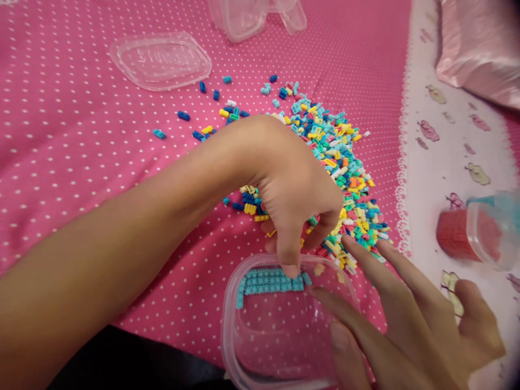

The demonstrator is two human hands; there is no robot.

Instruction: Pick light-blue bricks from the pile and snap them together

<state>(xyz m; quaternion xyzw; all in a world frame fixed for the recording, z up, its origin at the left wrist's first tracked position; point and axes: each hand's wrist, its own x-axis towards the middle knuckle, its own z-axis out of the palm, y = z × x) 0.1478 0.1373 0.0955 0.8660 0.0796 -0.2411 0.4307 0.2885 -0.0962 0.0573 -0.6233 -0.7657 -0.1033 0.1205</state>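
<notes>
A clear plastic container (228, 325) sits in front of me, with joined rows of light-blue toy building bricks (270, 281) along its far side. My left hand (298, 173) bends down over its far rim. The thumb is inside against the bricks, and the other fingers curl outside the rim, partly hidden. My right hand (418, 319) spreads its fingers over the container's right side. Its index fingertip is at a small light-blue brick (307, 279) at the end of the rows. Whether it touches that brick I cannot tell.
A heap of mixed-colour bricks (325, 135) lies beyond my hands, with loose ones to its left. A clear lid (162, 62) and another clear container (244, 21) lie farther back. At right are a red-filled tub (459, 235) and a shiny pink bag (483, 49).
</notes>
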